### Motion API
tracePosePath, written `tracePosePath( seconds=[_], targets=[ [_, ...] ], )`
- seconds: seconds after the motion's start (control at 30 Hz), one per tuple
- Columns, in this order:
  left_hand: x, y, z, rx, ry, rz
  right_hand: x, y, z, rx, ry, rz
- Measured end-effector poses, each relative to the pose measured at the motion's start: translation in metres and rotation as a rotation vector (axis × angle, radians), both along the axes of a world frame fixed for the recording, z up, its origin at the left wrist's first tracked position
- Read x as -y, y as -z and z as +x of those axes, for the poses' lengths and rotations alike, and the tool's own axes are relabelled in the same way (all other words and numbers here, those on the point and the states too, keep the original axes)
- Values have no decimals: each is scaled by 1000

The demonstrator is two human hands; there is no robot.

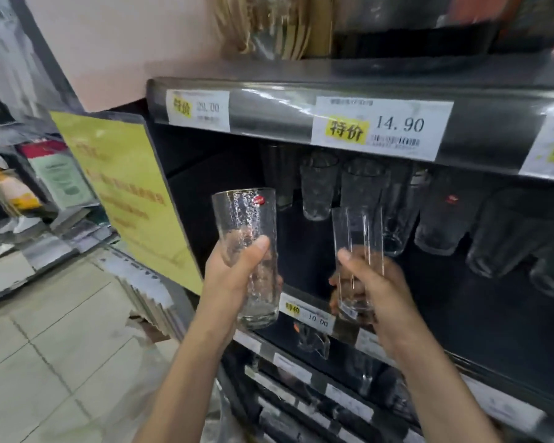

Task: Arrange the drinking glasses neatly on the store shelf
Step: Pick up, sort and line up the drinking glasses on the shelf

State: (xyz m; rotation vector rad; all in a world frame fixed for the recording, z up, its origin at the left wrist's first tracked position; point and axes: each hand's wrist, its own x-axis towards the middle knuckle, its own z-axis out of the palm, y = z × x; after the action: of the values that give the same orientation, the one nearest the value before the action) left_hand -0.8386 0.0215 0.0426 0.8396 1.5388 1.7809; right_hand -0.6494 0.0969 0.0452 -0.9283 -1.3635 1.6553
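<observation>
Head view, stock entry, places taken from the 14.90 price label [381,129].

Item 1: textured glass [245,238]. Tall, clear tumbler with a pebbled wall, a thick base and a small red sticker [259,199] near the rim. It is upright, in the air, below and well left of the label and in front of the shelf's open bay. The left hand [234,282] grips its lower half, thumb across the front and fingers wrapped behind. I judge the low grip leaves the rim free and lets the base go down first.

Item 2: plain glass [359,244]. Tall and narrow with a smooth wall, and a small tag shows at the base. It is upright and off the shelf, directly below the label. The right hand [378,286] clasps its lower part, thumb on the near side and fingers curled round the far side.

Item 3: shelved glasses [319,187]. These form a row of clear tumblers just under the label and on to its right, standing on the dark shelf [445,292]. Their spacing looks uneven, though blur hides the detail.

Item 4: yellow sign [125,187]. It is fixed to the end panel, well left of the label.

Both held glasses seem lifted out so that like can be grouped with like. The bay below and left of the label looks open to receive them.
</observation>
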Motion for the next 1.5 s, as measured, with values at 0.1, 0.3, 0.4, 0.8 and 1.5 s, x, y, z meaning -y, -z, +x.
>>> tracePosePath(
  seconds=[0.1, 0.3, 0.4, 0.8, 1.5],
  targets=[
    [-14, -1, -17, -1, 100, 15, 7, -5, -8, -46, 113, -7],
    [-41, -1, -42, -99, 218, 16, 23, -6, -21, -47, 283, 1],
    [-51, -1, -49, -184, 296, 53, 33, -2, -22, 12, 338, 24],
    [-100, 18, -94, -395, 409, 15, 54, 0, -24, -9, 493, 80],
    [-132, 23, -118, -406, 266, 39, 67, 9, -44, -93, 577, -10]
  ],
)
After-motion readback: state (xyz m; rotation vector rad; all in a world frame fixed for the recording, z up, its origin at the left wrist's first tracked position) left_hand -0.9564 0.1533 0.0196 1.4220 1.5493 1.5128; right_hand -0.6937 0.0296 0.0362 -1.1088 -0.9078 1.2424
